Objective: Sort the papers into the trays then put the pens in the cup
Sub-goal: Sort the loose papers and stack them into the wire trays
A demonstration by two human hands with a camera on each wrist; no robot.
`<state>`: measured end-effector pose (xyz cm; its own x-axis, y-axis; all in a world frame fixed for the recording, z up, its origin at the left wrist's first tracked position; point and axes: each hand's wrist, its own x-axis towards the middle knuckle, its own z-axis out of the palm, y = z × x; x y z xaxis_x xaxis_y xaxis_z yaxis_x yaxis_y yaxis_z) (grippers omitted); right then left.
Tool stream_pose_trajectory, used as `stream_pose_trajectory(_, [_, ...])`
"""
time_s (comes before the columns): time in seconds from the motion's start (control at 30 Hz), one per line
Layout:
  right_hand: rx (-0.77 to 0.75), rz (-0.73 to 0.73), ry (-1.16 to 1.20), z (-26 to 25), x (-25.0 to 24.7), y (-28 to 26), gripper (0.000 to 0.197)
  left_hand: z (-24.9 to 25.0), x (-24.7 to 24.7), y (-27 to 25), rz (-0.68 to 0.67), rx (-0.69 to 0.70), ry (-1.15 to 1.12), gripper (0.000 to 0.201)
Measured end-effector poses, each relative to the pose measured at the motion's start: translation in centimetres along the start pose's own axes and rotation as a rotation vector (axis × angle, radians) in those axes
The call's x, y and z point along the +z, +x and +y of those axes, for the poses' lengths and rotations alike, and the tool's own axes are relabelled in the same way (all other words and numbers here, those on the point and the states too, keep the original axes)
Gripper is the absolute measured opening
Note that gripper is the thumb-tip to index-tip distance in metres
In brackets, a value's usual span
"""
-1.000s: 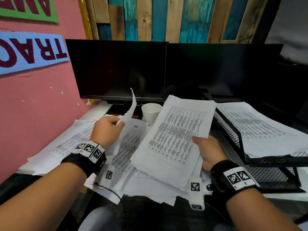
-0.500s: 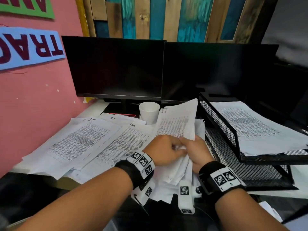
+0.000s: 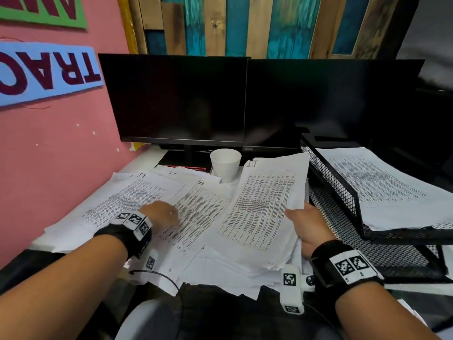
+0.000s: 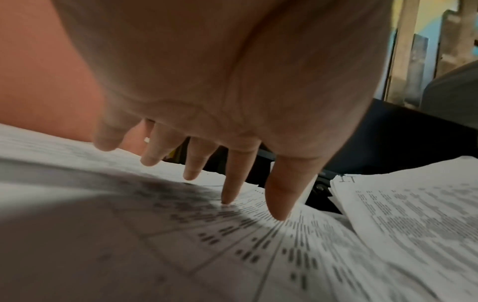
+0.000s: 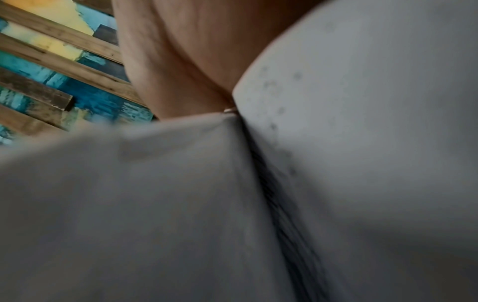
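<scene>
- The left hand (image 3: 161, 214) sits left of centre in the head view, fingers straight and spread, over the printed sheets (image 3: 137, 202) fanned across the desk.
- In the left wrist view its fingertips (image 4: 278, 212) point down at a sheet of table rows, the two nearest tips touching the paper; nothing is held in them.
- The right hand (image 3: 307, 224) is right of centre, at the right edge of a thick stack of papers (image 3: 264, 207), thumb on top of the stack.
- That stack tilts up toward the top of the frame, its top sheet marked "I.T" near the upper edge.
- The right wrist view is filled with blurred white paper (image 5: 362, 143) against the palm; how the fingers lie beneath cannot be told.
- A white cup (image 3: 225, 164) stands upright above the papers in the middle of the frame, between the two hands and well apart from both.
- A black mesh tray rack (image 3: 343, 190) fills the right side, just beside the right hand; its upper tray holds a pile of printed sheets (image 3: 382, 185).
- Two dark monitors (image 3: 179, 99) span the upper half of the frame behind the cup.
</scene>
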<state>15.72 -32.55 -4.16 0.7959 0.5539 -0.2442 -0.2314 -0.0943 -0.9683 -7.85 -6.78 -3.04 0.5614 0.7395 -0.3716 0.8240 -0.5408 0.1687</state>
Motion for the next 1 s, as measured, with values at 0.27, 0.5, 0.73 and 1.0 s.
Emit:
stream_pose_trajectory(0.27, [-0.013, -0.005, -0.012, 0.4, 0.7, 0.3, 0.032, -1.0, 1.4, 0.6, 0.035, -0.011, 0.034, 0.039])
stream_pose_trajectory(0.5, [-0.014, 0.012, -0.027, 0.1, 0.4, 0.2, 0.031, -0.3, -1.4, -0.2, 0.483, 0.033, -0.09, 0.036])
stream_pose_trajectory(0.73, [0.0, -0.014, -0.008, -0.5, 0.8, -0.4, 0.032, 2.7, -2.7, -1.1, 0.513, 0.222, -0.252, 0.026])
stream_pose_trajectory(1.0, [0.012, -0.036, 0.058, -0.7, 1.5, -0.8, 0.031, 9.5, -0.6, -4.0, 0.251, 0.512, -0.365, 0.036])
